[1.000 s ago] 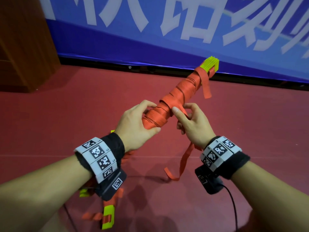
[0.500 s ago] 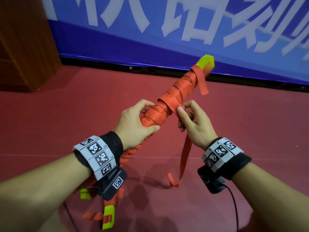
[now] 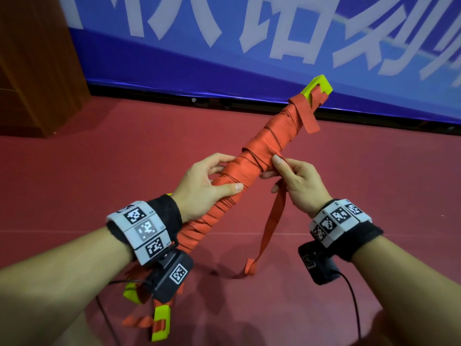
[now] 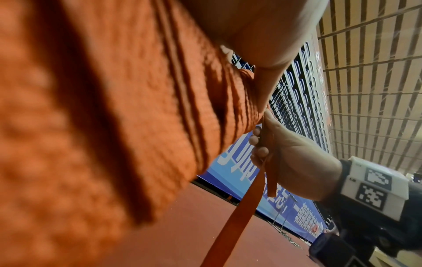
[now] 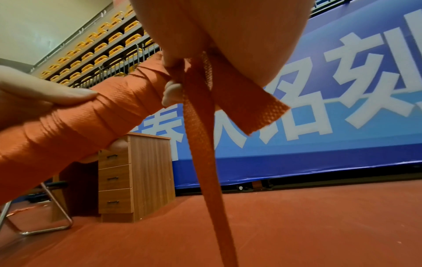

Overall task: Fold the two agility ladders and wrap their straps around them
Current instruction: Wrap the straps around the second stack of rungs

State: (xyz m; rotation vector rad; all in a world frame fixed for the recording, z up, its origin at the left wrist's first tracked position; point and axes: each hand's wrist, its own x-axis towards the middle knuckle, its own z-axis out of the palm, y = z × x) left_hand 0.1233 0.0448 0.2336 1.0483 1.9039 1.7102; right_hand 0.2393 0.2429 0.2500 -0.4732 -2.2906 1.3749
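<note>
A folded agility ladder (image 3: 264,151), its yellow-green rungs bundled and wound in orange strap, slants from lower left to upper right in the head view. My left hand (image 3: 209,186) grips the bundle's middle, thumb across the wraps; the bundle (image 4: 102,117) fills the left wrist view. My right hand (image 3: 291,178) pinches the loose orange strap (image 3: 274,221) against the bundle's right side. The strap's tail (image 5: 205,153) hangs to the floor, and a short strap end (image 5: 255,108) sticks out beside it. More yellow rung ends and orange strap (image 3: 159,323) lie below my left wrist.
A red floor (image 3: 124,158) spreads all around. A blue banner (image 3: 249,46) with white characters runs along the far edge. A wooden desk with drawers (image 5: 128,177) and a metal chair leg (image 5: 57,216) stand at the left.
The bundle has swung and risen slightly, its yellow tip turning. My right hand moved up along the bundle's right side with the strap, pulling the tail straighter.
</note>
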